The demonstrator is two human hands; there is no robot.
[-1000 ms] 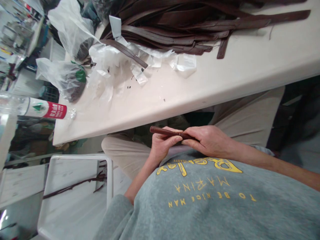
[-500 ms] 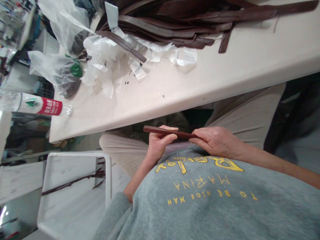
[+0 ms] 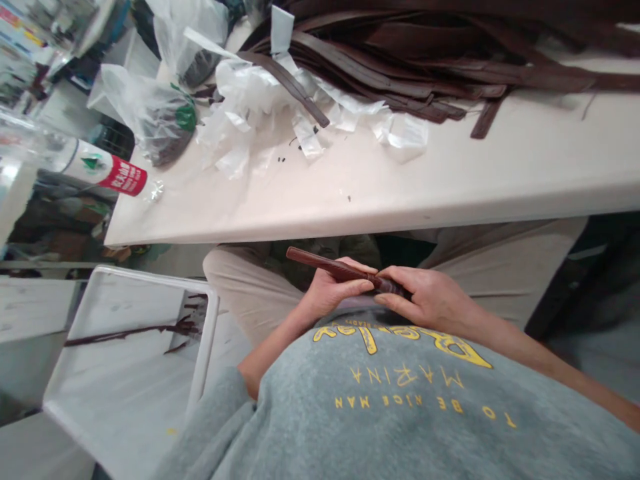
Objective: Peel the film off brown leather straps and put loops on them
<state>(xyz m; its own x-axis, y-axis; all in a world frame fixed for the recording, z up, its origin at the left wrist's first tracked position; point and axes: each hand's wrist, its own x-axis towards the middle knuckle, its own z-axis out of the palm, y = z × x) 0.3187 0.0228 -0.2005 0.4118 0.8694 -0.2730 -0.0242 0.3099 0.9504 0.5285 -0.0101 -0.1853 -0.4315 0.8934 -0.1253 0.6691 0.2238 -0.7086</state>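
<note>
A dark brown leather strap (image 3: pixel 325 264) is held low in front of my shirt, below the table's near edge. My left hand (image 3: pixel 334 288) pinches it between thumb and fingers, and its flat end sticks out up and to the left. Close beside, my right hand (image 3: pixel 423 293) is closed on the strap's other part, which is partly hidden by the fingers. A large heap of similar brown straps (image 3: pixel 370 67) lies at the back of the table, with one strap end (image 3: pixel 300 93) curving out over crumpled white plastic.
On the pale table (image 3: pixel 280 207) lie crumpled white plastic (image 3: pixel 240 127), two clear bags (image 3: pixel 150 127) with dark contents and a water bottle (image 3: pixel 107 170) on its side at the left edge. A white bin (image 3: pixel 135 387) holding thin brown strips stands at lower left.
My hands drew apart along the strap, then came together again. The strap's left end now tilts up more. The view has turned, shifting the table items rightward.
</note>
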